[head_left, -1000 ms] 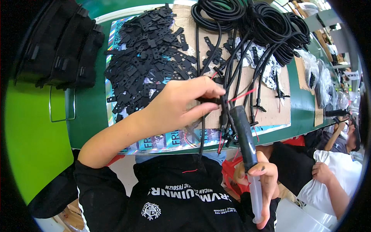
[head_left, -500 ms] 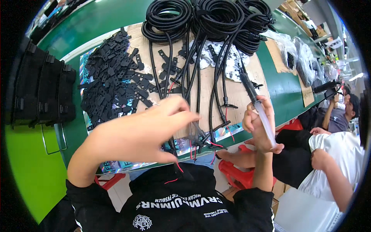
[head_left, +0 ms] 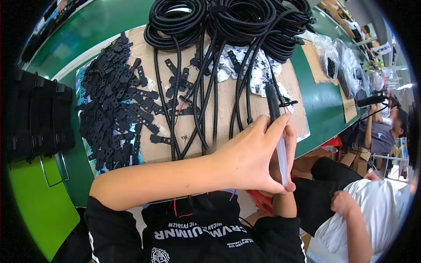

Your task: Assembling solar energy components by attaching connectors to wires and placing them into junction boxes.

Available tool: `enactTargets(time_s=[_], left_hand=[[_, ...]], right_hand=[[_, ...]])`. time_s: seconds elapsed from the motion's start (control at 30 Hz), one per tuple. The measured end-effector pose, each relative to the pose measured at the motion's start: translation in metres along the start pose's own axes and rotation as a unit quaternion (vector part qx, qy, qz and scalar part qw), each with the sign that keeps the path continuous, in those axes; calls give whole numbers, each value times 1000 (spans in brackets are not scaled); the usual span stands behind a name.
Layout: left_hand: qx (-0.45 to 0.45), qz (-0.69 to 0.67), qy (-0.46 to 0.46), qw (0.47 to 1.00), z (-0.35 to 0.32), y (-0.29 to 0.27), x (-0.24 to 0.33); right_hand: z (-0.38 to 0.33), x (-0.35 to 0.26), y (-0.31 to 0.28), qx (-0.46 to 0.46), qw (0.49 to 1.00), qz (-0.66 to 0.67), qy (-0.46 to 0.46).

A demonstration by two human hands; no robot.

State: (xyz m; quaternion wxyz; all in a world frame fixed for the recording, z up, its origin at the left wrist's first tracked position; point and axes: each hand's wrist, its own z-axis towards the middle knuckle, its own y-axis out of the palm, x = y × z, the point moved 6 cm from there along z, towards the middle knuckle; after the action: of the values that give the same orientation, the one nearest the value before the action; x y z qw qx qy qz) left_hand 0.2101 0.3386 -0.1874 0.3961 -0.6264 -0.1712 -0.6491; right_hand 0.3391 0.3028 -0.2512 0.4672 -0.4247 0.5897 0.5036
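Note:
A syringe (head_left: 272, 101) with a black-filled barrel and a long translucent plunger stands nearly upright, its narrow tip pointing away from me. My right hand (head_left: 290, 142) holds it and is partly hidden behind the left. Reaching across from the left, my left hand (head_left: 252, 147) grips the same syringe, its fingers at the barrel and its thumb by the plunger's near end. Beyond my hands run several black corrugated tubes (head_left: 215, 101). A small black T-shaped fitting (head_left: 287, 103) lies just right of the barrel. Red wire ends (head_left: 175, 207) show below my left forearm.
Flat black brackets (head_left: 112, 105) lie heaped on the left of the cardboard (head_left: 147, 147). Coiled black tubing (head_left: 175, 22) lines the far side. Black stacked cases (head_left: 39, 116) stand at left. Clear plastic bags (head_left: 346, 65) lie at right, and a person in white (head_left: 368, 215) sits close by.
My left hand has moved right, from above the tube ends to the syringe, and now grips it. The syringe has shifted slightly left and tilts less. The view has shifted slightly.

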Motion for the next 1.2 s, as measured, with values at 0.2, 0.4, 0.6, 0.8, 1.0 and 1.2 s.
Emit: enactTargets(time_s=[0.2,0.4,0.6,0.8,1.0,1.2], left_hand=[[33,-30,27,999,2,-1,-9],[39,-4,34,999,2,0,-7],[52,4,44,998,0,0,-5],[54,-5,43,998,0,-1,-4],[41,-19,24,999,1,3,-4],[22,-46,28,998,6,-1,-2]], right_hand=[[1,-11,17,-13,998,-23,-59],[-13,-11,12,226,966,-127,-24],[-2,32,-26,48,978,40,198],[-13,-7,-3,-31,982,-128,-137],[-8,-14,11,72,991,-102,-51],[-8,-21,11,89,991,-102,1]])
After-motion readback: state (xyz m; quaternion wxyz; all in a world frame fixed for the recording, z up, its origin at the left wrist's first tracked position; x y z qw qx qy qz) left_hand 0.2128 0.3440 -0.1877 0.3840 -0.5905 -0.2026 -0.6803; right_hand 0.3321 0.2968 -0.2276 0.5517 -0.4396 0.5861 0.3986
